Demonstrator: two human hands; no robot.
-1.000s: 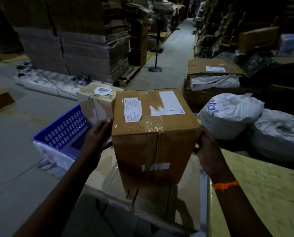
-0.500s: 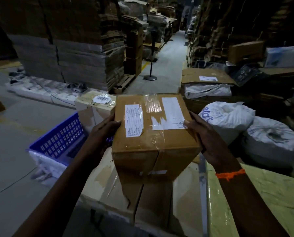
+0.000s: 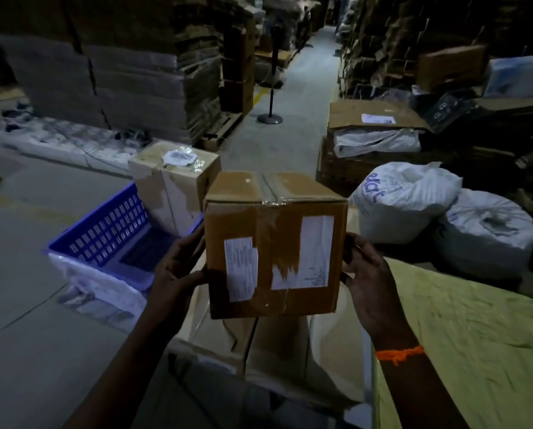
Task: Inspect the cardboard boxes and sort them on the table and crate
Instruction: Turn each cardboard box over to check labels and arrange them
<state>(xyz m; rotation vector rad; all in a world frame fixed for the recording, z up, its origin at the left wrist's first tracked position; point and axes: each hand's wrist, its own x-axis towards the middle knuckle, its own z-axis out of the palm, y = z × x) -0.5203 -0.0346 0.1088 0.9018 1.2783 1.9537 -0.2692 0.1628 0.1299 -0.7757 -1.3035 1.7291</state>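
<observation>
I hold a taped brown cardboard box (image 3: 274, 243) in the air at centre, its face with two white labels turned toward me. My left hand (image 3: 178, 270) grips its left side and my right hand (image 3: 365, 274) grips its right side; an orange thread circles the right wrist. Behind it to the left, a second cardboard box (image 3: 172, 181) with a barcode label stands in the blue plastic crate (image 3: 104, 230). Beneath the held box lies a flat pale carton (image 3: 277, 351), beside the yellow-green table top (image 3: 475, 351) at the right.
Two white sacks (image 3: 413, 199) lie right of the held box. A cardboard stack with an open flap (image 3: 373, 119) sits beyond them. Tall pallets of flattened cardboard (image 3: 119, 66) line the left, a pedestal stand (image 3: 270, 117) stands in the aisle, and shelves of cartons fill the right.
I have rotated the box toward me: the labelled face that pointed up now faces me, and the taped seam is on top. Both hands stayed on its sides.
</observation>
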